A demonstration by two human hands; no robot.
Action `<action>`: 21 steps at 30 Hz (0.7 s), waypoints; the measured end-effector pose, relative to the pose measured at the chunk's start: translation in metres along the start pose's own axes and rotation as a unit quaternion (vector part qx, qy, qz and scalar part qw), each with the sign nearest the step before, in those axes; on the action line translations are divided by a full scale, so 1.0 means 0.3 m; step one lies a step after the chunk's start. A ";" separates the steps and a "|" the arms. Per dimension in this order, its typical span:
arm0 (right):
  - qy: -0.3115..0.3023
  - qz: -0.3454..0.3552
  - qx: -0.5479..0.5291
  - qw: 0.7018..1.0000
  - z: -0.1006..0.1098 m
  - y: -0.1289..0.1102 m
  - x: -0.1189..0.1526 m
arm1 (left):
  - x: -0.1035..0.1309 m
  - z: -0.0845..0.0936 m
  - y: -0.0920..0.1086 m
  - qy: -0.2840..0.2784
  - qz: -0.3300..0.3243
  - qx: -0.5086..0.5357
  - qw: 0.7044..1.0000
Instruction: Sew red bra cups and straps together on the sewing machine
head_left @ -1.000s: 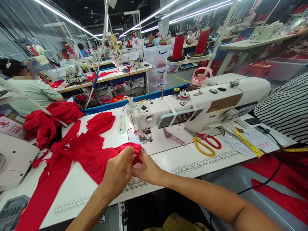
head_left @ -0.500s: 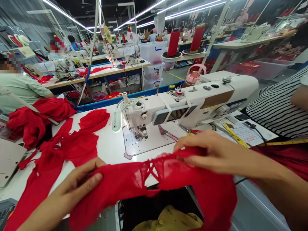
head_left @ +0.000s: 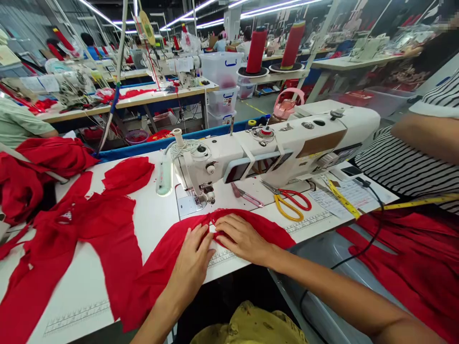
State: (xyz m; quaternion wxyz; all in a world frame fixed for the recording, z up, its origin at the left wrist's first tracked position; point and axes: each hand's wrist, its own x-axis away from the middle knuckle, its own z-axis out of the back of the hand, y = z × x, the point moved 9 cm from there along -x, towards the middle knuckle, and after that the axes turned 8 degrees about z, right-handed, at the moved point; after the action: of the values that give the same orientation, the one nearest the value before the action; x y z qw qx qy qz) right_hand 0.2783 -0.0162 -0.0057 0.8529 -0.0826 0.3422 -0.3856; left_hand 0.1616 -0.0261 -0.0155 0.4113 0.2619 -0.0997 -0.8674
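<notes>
Your left hand [head_left: 193, 253] lies palm down on the near side of the tabletop [head_left: 75, 282], its forearm rising from the near edge, with the fingers slightly apart and pressed on the red cloth [head_left: 158, 263]. Your right hand [head_left: 244, 239] reaches in from the right, also palm down, its fingers extended close together and flat on the same cloth beside a small gap in it. That cloth spreads left and right of your hands, just on the near side of the sewing machine's [head_left: 272, 143] needle area. Your palms hide the cloth beneath them, and you cannot tell how its layers lie there. The heap of red fabric [head_left: 53, 157] at the far left is cut off by the view, and so is the person in the striped top [head_left: 401, 162] at the right. You have one pair of red-and-yellow scissors [head_left: 289, 203], one pink-handled tool [head_left: 251, 197] to their left, one phone-like panel strapped to the machine [head_left: 256, 165], and two large red thread cones [head_left: 257, 52] beyond it.
</notes>
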 end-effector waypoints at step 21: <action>-0.093 -0.032 -0.134 0.986 -0.018 0.125 -0.094 | 0.079 -0.035 0.097 -0.019 -0.030 -0.079 0.996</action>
State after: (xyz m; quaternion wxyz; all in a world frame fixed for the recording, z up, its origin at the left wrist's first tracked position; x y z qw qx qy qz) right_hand 0.2843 0.0305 -0.0102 0.8497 -0.2422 0.3068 -0.3539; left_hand 0.1739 -0.0625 -0.0220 0.4028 0.2148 -0.0308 -0.8892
